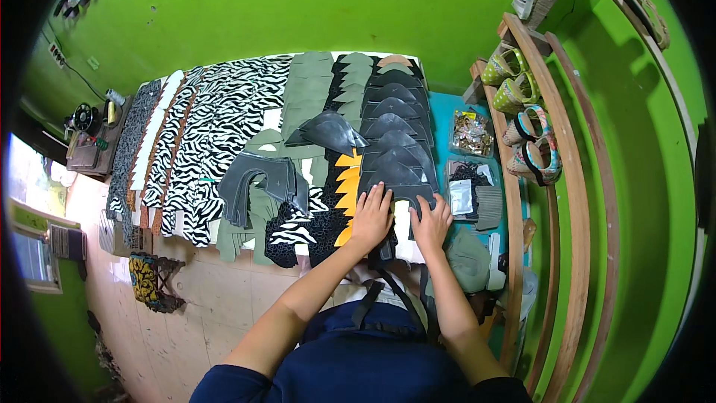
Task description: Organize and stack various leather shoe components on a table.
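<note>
Both my hands rest on a curved black cut piece (403, 192) at the near end of a column of overlapping black pieces (391, 108). My left hand (373, 213) lies on its left part, fingers stretched forward. On its right part is my right hand (430, 222), fingers spread. Left of my left hand stand pointed yellow pieces (347, 198) in a row, beside black patterned pieces (328, 235). Farther left lies a stack of dark U-shaped pieces (257, 179). A loose stack of black rounded pieces (328, 130) sits beyond it.
Rows of zebra-print pieces (246, 93) and green pieces (308, 78) cover the table's left and middle. A clear box of small parts (472, 134) stands at the right. Beside it, a wooden rack (570, 201) holds patterned shoes (533, 153). A sewing machine (93, 119) is at far left.
</note>
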Tool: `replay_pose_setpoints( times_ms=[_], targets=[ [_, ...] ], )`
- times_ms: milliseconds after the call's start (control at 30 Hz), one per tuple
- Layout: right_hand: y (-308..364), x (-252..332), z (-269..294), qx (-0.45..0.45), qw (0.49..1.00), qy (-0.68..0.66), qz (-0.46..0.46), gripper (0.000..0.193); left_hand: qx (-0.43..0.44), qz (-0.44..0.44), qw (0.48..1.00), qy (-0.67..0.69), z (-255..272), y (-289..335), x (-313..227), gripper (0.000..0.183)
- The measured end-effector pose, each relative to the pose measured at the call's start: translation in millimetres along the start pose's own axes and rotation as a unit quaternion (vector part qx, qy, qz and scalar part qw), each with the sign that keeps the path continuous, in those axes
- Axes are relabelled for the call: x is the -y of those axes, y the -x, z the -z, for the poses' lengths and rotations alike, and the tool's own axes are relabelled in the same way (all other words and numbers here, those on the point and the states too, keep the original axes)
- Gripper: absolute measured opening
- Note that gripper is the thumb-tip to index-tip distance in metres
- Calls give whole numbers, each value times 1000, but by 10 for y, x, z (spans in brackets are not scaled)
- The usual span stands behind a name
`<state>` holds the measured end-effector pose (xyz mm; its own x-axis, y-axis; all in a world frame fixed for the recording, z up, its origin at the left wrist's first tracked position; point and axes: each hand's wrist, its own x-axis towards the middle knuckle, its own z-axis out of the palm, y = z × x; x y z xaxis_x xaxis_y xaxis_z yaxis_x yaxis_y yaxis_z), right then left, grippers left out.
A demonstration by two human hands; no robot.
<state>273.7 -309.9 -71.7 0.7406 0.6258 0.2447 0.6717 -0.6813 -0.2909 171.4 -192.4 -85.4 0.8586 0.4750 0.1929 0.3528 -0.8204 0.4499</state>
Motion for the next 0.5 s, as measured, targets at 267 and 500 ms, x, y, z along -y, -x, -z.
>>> replay_pose_setpoints(
  times_ms=[267,500],
  targets=[
    [121,23,-209,78,991,48,99,48,50,9,994,-101,-155,112,58,59],
    [64,180,-184,77,992,76,68,47,23,15,998,-61,23,2,39,49]
  ],
)
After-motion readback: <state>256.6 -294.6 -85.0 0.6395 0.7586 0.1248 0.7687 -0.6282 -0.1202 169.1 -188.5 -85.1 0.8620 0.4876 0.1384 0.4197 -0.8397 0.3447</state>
